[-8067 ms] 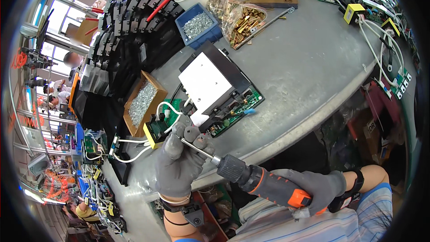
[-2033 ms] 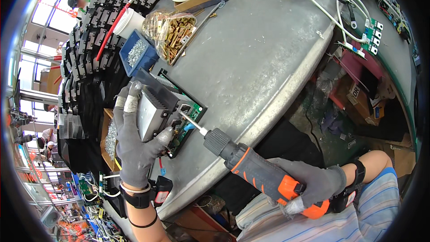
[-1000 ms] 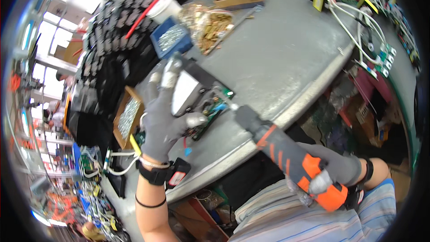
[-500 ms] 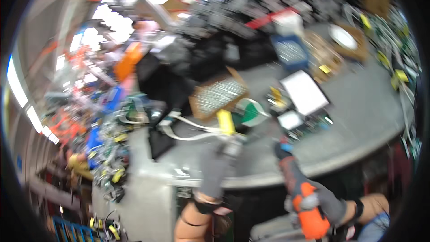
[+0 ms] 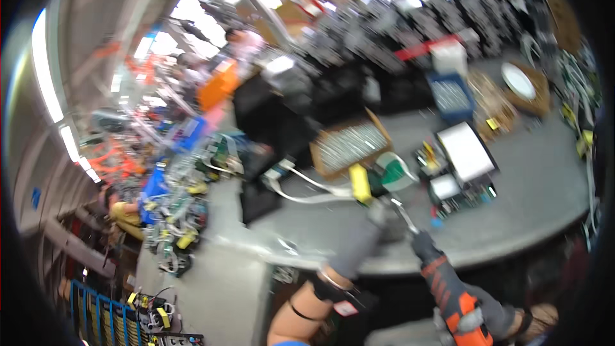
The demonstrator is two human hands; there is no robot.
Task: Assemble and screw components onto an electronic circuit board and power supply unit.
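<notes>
My right hand (image 5: 479,321), in a grey glove, grips an orange and dark grey power screwdriver (image 5: 448,285). Its long metal bit (image 5: 403,215) points away from me, with the tip close to the fingers of my left hand (image 5: 370,229). That hand is also gloved in grey; motion blur smears its fingers, so what they hold, if anything, is unclear. Just beyond it lie a yellow block (image 5: 360,183) on white cables and a green piece with a white rim (image 5: 396,173). An opened device with a circuit board (image 5: 462,200) and white panel (image 5: 466,151) sits to the right.
A cardboard box of shiny thin pieces (image 5: 352,148) stands behind my left hand. A blue bin (image 5: 451,95) and a box with a white round item (image 5: 519,82) are farther back. Cables and boards pile up at left (image 5: 176,218) and far right (image 5: 586,102). The grey table (image 5: 538,179) has a curved front edge.
My view has turned, so the scene sits farther right in the picture. The screwdriver's bit and my left hand have come closer together; the bit was nearer the circuit board before.
</notes>
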